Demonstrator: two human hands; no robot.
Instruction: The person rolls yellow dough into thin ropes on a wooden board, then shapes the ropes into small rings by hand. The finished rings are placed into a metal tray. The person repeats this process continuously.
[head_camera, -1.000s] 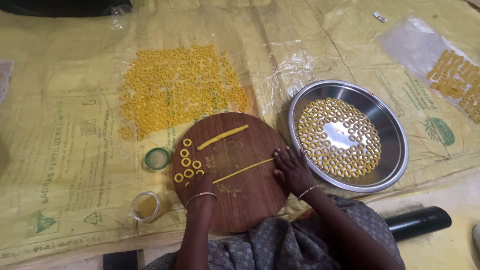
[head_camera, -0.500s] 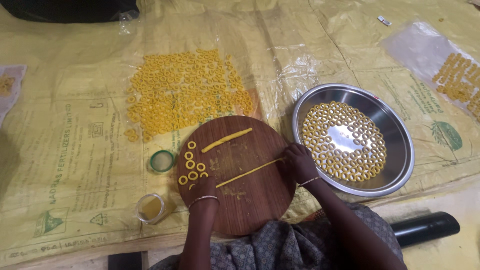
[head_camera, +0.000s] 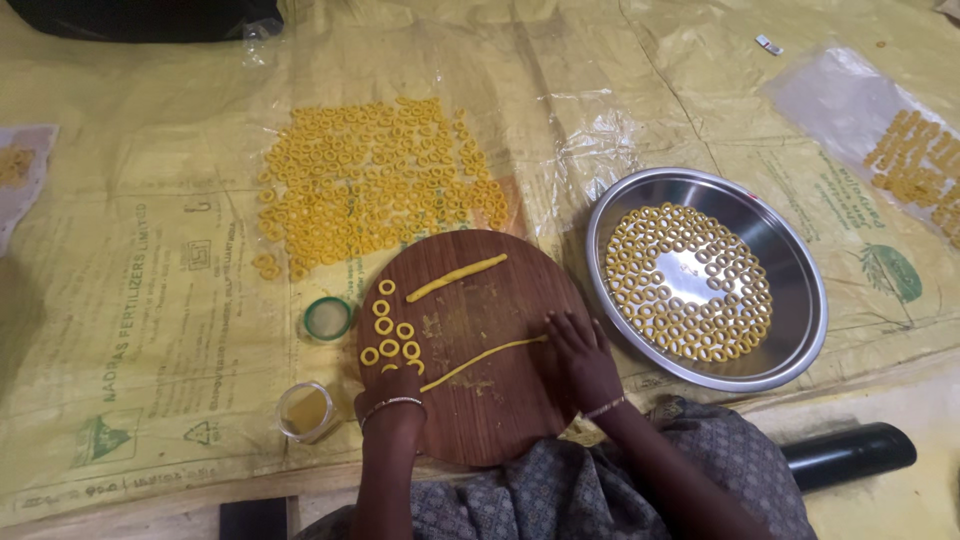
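Dough rope lies thin across your round wooden board, your right hand pressing flat on one end with fingers spread, your left hand on the other end beside small dough rings, its fingers hidden.

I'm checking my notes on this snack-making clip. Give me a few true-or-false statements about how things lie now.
1. The thin dough rope lies on the round wooden board. True.
2. The steel plate is empty. False: it holds rows of dough rings.
3. The right hand touches the rope's end. True.
4. The left hand rests in the plate. False: it is on the board by the few rings.
5. A thicker dough piece lies on the board. True.
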